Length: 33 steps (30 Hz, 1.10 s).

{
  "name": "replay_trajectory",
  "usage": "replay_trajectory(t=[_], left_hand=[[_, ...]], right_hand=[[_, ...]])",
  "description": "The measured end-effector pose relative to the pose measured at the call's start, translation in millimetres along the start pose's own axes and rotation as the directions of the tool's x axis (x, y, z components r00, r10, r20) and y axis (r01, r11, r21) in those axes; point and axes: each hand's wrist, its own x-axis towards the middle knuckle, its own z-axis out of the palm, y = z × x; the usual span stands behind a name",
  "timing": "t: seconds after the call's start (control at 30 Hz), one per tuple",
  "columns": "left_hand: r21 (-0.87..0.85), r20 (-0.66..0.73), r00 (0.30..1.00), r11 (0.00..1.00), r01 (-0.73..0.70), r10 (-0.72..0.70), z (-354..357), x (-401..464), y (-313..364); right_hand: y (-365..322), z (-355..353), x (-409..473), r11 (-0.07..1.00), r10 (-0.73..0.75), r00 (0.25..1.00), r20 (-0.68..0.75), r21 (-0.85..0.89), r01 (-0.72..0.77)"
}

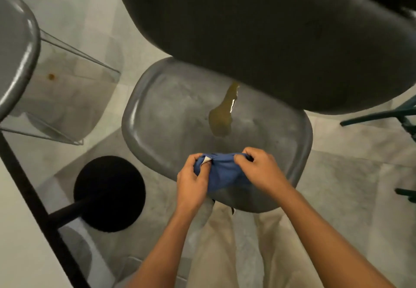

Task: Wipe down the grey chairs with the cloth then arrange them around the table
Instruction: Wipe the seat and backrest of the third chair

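Trousers [225, 242] in a pale fabric show at the bottom of the head view, and just above them both hands work a blue cloth [221, 175] at the near edge of a grey chair seat [175, 118]. The left hand [192, 179] has its fingers curled round the left end of the cloth, thumb pinching a fold where a small white tag shows; the right hand [262, 170] grips the right end with fingers bent and clamped on the bunched top edge. The cloth hangs between the two hands, gathered tight along the top and sagging below, over the front rim of the seat; whether it touches the seat cannot be told. Further out on the seat lies a yellowish spill [221, 116], well apart from the cloth, running toward the dark backrest [270, 40]. The likely trouble is smearing: a wadded cloth pushed through that wet patch may drag the liquid across the seat or off the rim onto the floor or the trousers, rather than soaking it up. A loose pinch could also let the cloth slip mid-stroke. To the left stand a black round stool [110, 191], a table edge [22, 164], and a second grey chair [15, 51].
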Motion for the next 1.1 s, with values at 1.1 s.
replay_trajectory(t=[1.1], left_hand=[[0.877, -0.005, 0.933, 0.449, -0.168, 0.359, 44, 168, -123]], right_hand=[[138, 51, 124, 0.716, -0.3, 0.924, -0.238, -0.696, 0.054]])
